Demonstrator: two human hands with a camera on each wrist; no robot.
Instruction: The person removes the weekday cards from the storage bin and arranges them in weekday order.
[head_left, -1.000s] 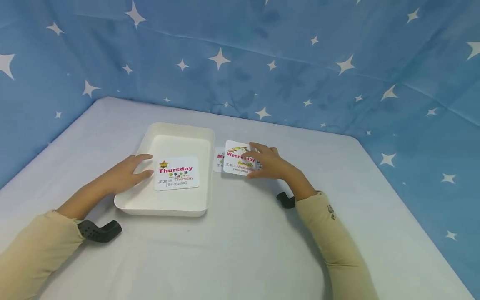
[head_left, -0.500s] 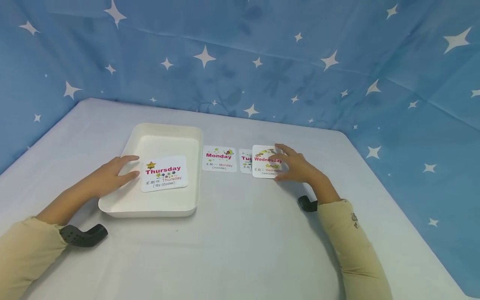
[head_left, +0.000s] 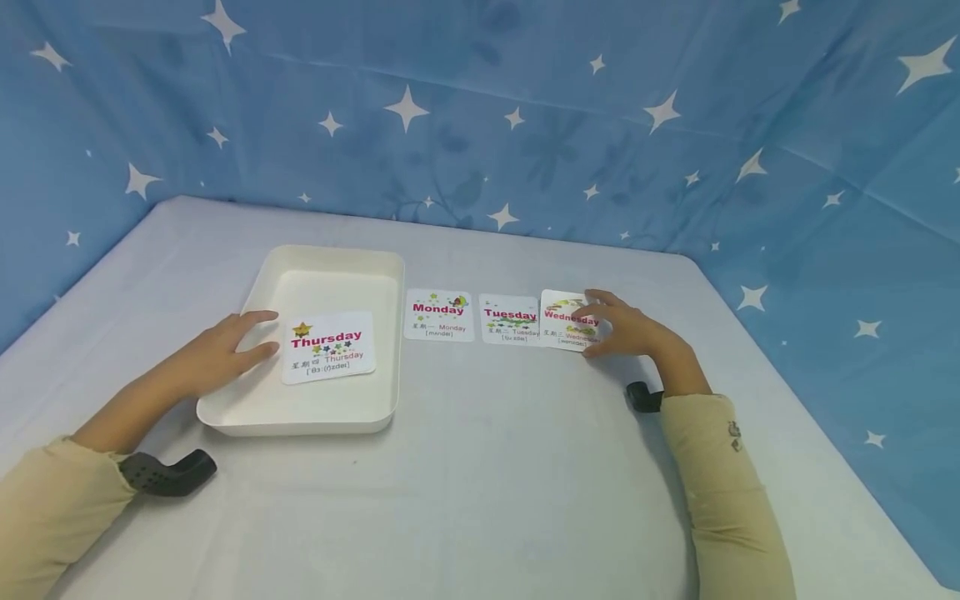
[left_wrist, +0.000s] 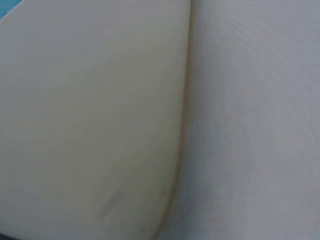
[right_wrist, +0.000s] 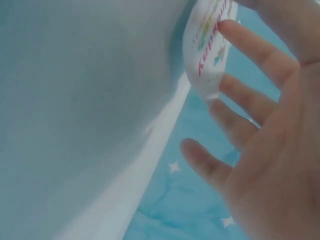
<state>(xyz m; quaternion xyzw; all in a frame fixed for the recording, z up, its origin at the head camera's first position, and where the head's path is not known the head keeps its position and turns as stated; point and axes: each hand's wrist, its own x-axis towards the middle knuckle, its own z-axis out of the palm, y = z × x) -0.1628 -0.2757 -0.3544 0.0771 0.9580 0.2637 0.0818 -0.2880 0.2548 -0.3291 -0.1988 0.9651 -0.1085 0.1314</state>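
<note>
My left hand point(head_left: 228, 354) rests over the left rim of a white tray point(head_left: 333, 421), thumb and forefinger extended over its inside. A white Thursday card point(head_left: 327, 347) lies in the tray, near those fingertips. Right of the tray, a Monday card point(head_left: 438, 317) and a Tuesday card point(head_left: 510, 320) lie in a row. At the row's right end my right hand point(head_left: 637, 332) holds a Wednesday card point(head_left: 561, 321) by its right side, its left edge right at the Tuesday card. In the right wrist view, fingertips meet the card point(right_wrist: 207, 47); the left wrist view shows no fingers.
A white cloth covers the table point(head_left: 450, 500). Behind it hangs a blue curtain point(head_left: 465, 108) with white stars. Black curved wrist pieces point(head_left: 171, 472) stick out below both sleeves, close over the table.
My right hand has carried the Wednesday card rightward from over the Monday and Tuesday cards, uncovering both. My left hand stays at the tray. The head view has shifted slightly.
</note>
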